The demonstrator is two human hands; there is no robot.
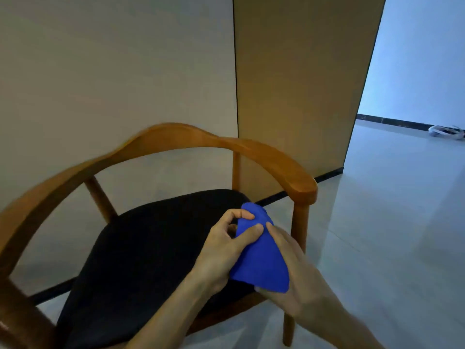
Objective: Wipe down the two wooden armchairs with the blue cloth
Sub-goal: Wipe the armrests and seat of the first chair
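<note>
Both hands bunch the blue cloth at 5 o'clock: left hand pinches it, right hand cups it. Wooden armchair not touched; second chair unseen, wiping progress unclear.

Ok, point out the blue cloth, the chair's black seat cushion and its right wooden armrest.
blue cloth [261,260]: head view, middle fold.
black seat cushion [151,248]: head view, centre.
right wooden armrest [299,182]: head view, front end.

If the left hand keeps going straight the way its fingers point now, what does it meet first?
The folded blue cloth, which the left hand already pinches. Beyond it, probably the wooden armchair's right armrest post, though depth is unclear.
</note>
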